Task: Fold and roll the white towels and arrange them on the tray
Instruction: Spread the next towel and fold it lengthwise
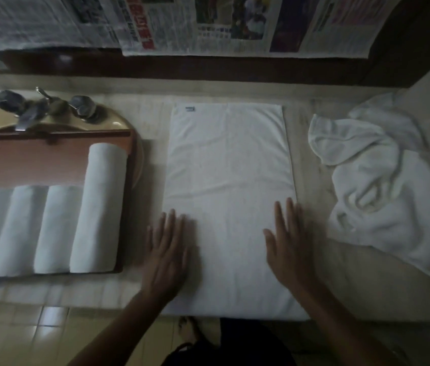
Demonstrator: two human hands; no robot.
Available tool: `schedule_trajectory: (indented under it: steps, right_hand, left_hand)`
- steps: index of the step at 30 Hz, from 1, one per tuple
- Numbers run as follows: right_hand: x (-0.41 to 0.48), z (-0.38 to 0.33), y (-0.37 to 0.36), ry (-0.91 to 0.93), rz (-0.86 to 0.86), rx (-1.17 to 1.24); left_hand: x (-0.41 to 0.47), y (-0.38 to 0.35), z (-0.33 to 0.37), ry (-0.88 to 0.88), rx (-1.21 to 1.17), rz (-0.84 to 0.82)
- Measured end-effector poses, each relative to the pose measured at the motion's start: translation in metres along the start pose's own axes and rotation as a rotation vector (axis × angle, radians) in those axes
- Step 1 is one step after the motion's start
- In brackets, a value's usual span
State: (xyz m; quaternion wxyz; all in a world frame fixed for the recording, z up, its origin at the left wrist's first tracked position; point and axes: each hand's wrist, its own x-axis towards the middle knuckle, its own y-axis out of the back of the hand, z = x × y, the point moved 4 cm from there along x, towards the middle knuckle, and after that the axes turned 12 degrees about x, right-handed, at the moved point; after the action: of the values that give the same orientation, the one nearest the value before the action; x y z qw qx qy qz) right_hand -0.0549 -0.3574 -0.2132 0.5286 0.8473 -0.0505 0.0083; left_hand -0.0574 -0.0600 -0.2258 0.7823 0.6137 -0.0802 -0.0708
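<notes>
Pale stone desk point(305, 165) — a folded white towel point(227, 159) lies flat mid-surface, between the tray point(37, 159) of rolled towels point(97, 207) and a rumpled pile point(383, 186). On its near end rest the left hand point(167, 249) and right hand point(288, 241), each grip spread flat, pinching nothing. Soft, light, limp — likely best taken by the near corners.

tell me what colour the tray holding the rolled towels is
Reddish brown, like wood; the tray shows best in the head view.

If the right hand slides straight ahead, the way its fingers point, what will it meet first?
Probably nothing: the right hand lies flat on the folded towel, and only towel, then bare counter, lies ahead. The crumpled towel pile lies off to its right.
</notes>
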Motion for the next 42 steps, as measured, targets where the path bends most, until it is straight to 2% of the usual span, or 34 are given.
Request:
schedule_trajectory:
  steps: [2, 4, 10, 17, 20, 25, 31, 36, 39, 42]
  right_hand:
    - [-0.036, -0.043, -0.018, 0.062, -0.071, 0.033]
    - [-0.065, -0.055, -0.033, 0.101, -0.112, 0.046]
    - [-0.101, -0.017, -0.021, 0.095, -0.130, 0.027]
    - [-0.116, -0.026, -0.014, 0.052, -0.090, 0.055]
    - [-0.087, -0.030, -0.001, 0.017, -0.043, 0.098]
    - [0.005, -0.027, 0.012, 0.036, -0.002, 0.156]
    - [0.151, -0.027, 0.006, 0.082, -0.086, 0.141]
    - [0.238, -0.013, -0.016, 0.097, -0.153, 0.081]
    - [0.255, 0.012, -0.029, 0.142, -0.210, 0.026]
    - [0.262, 0.046, -0.020, 0.209, -0.163, -0.083]
  left_hand:
    - [-0.020, -0.001, 0.040, -0.098, -0.020, -0.057]
    - [-0.041, -0.013, 0.056, -0.161, -0.020, -0.115]
    - [-0.081, -0.011, 0.016, -0.209, 0.087, -0.128]
    - [-0.095, -0.001, 0.009, -0.194, 0.117, -0.202]
    - [-0.064, 0.015, 0.016, -0.121, 0.031, -0.149]
    - [0.026, 0.032, 0.040, -0.040, 0.027, -0.051]
    - [0.168, 0.023, 0.051, 0.006, 0.052, -0.040]
    - [0.266, 0.003, 0.030, 0.068, 0.092, -0.075]
    - [0.289, -0.016, 0.001, 0.089, 0.129, -0.106]
    - [0.293, -0.022, -0.023, 0.046, 0.184, -0.091]
